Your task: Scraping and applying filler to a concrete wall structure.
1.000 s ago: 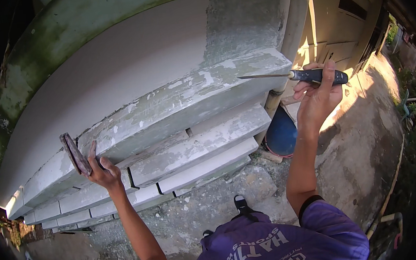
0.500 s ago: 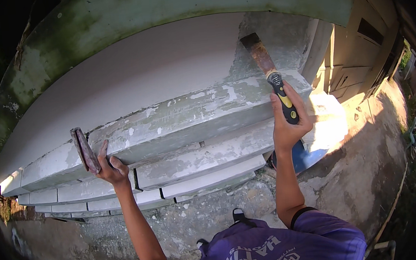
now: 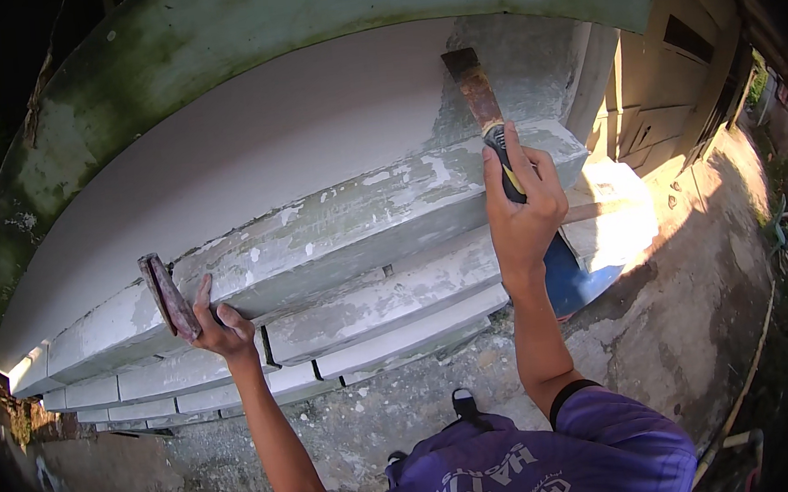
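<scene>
My right hand (image 3: 530,211) is closed round the black and yellow handle of a putty knife (image 3: 477,98). Its rust-stained blade points up and left, over the border between white coating and bare grey on the wall (image 3: 307,113). Whether the blade touches the wall, I cannot tell. On the left, my left hand (image 3: 225,328) grips a narrow, putty-smeared flat tool (image 3: 168,297), seen nearly edge-on above the ledge. Thumb and one finger stick out; the other fingers are partly hidden. Below the wall runs a ledge (image 3: 318,229) with patchy white coating.
A curved green, stained slab (image 3: 236,44) overhangs the wall. Stepped white blocks (image 3: 381,308) descend under the ledge. A blue object (image 3: 565,278) stands by their right end, beside sunlit concrete floor (image 3: 681,315). Beige doors or panels (image 3: 654,115) rise at the right.
My right hand has moved up and left with the putty knife, and its fingers now cover more of the handle. The left hand keeps its hold, while the view has shifted slightly.
</scene>
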`<state>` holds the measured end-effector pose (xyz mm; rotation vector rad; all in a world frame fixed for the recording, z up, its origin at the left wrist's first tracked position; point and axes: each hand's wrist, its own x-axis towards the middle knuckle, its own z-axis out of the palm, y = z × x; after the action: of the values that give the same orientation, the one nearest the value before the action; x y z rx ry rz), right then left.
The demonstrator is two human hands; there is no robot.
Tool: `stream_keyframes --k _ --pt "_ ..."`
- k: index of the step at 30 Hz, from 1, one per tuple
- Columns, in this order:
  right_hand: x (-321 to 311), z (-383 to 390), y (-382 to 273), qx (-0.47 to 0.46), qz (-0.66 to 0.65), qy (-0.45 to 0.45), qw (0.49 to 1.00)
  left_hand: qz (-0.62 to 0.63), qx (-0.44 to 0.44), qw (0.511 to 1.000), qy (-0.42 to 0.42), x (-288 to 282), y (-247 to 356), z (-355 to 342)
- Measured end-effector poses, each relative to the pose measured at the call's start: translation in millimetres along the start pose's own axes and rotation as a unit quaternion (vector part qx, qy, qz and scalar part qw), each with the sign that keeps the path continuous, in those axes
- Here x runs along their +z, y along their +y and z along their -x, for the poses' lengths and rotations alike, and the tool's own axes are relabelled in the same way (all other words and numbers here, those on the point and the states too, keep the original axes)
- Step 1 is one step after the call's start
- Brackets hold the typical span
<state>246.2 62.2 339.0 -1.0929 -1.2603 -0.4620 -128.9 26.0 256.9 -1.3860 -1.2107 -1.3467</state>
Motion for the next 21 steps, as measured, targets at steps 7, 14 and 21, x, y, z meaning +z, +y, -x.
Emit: stream_keyframes --k 7,14,21 --pt "-1.6 19.1 -6.5 0.01 0.025 -0.008 1.0 0.006 -0.005 1.0 -0.013 -1.5 -3.5 5.7" --pt "-1.4 20.1 -9.6 0.03 0.029 0.001 0.999 0.006 -0.001 1.0 -0.022 -1.0 -9.1 9.6" --pt "0.6 22.0 -16.6 0.003 0.079 0.014 0.997 -0.012 -0.012 1.0 -0.027 -6.6 6.4 2.2"
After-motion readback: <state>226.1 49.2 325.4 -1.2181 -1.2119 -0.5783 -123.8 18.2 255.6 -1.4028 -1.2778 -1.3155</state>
